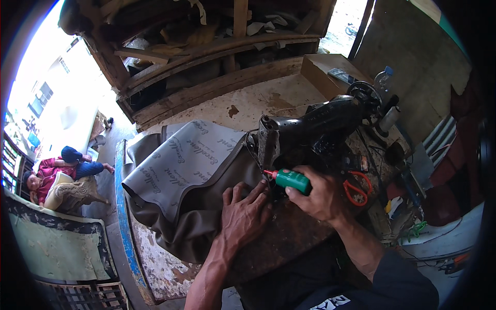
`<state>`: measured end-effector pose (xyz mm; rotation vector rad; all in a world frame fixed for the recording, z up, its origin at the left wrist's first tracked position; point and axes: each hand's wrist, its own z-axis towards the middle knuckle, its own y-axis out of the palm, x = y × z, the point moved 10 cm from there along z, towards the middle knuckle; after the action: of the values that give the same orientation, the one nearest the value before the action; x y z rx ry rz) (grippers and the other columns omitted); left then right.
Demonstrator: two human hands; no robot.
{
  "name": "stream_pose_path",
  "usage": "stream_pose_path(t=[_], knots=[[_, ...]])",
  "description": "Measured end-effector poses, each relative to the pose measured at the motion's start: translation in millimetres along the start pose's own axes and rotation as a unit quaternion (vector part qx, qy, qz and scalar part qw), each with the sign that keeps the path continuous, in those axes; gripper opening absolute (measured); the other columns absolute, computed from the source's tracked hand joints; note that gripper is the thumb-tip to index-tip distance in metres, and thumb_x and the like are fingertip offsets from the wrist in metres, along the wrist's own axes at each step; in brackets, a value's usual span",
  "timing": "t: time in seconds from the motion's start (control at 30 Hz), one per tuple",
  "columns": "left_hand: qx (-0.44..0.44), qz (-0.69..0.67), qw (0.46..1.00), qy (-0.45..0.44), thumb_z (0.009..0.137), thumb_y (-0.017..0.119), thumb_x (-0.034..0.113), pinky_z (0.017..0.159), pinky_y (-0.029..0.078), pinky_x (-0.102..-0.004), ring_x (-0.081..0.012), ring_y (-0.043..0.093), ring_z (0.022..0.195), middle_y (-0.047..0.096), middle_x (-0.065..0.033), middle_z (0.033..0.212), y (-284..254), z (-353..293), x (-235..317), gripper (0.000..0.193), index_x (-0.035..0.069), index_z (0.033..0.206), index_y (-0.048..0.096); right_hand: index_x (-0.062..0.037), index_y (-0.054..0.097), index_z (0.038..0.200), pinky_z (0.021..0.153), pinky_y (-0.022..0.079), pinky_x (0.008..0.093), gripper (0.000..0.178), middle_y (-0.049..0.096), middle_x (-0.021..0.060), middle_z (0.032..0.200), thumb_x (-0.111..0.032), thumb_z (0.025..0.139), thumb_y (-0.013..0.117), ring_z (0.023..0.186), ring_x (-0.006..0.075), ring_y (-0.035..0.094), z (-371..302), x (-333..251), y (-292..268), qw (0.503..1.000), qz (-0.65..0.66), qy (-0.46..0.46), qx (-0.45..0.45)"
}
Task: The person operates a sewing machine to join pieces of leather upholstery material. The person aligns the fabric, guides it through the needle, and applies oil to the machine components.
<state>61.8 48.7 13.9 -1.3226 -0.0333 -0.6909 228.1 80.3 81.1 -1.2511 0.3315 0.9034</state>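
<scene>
On my feed, the right hand (323, 196) grips the green bottle (293, 181), red tip (268, 173) near the sewing machine (312, 125); the left hand (246, 211), loosely spread, presses brown material (199, 227) nearby. Oversqueezing could stain it, I'd judge.

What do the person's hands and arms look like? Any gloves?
No gloves: the left hand and right hand are bare, like the forearms. A dark sleeve shows on the right; the left one is out of view. The dark shirt has a white marking.
</scene>
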Motion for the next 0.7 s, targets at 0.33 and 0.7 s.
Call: stream_pose_path(t=[0.33,0.7], knots=[[-0.020,-0.001,1.000,-0.013,0.099,0.066,0.027,0.120,0.031,-0.0532,-0.0382,0.049,0.139,0.061,-0.0021,0.157,-2.7,-3.2,-1.4,0.040,0.015,0.136,0.070,-0.0017,0.065,0.138,0.088,0.058,0.0441,0.050,0.074,0.0179,0.109,-0.027,0.096,0.076,0.099,0.0337,0.073,-55.1,90.9,-147.2,0.974,-0.145,0.058,0.167],[-0.018,0.023,1.000,0.008,0.097,0.068,0.029,0.117,0.033,-0.0563,-0.0385,0.050,0.138,0.060,-0.0016,0.158,0.7,-0.2,5.4,0.045,0.016,0.140,0.067,-0.0075,0.076,0.115,0.095,0.056,0.0487,0.024,0.075,0.0192,0.109,-0.021,0.098,0.066,0.110,0.0385,0.072,61.8,38.3,45.9,0.980,-0.136,-0.100,-0.102]])
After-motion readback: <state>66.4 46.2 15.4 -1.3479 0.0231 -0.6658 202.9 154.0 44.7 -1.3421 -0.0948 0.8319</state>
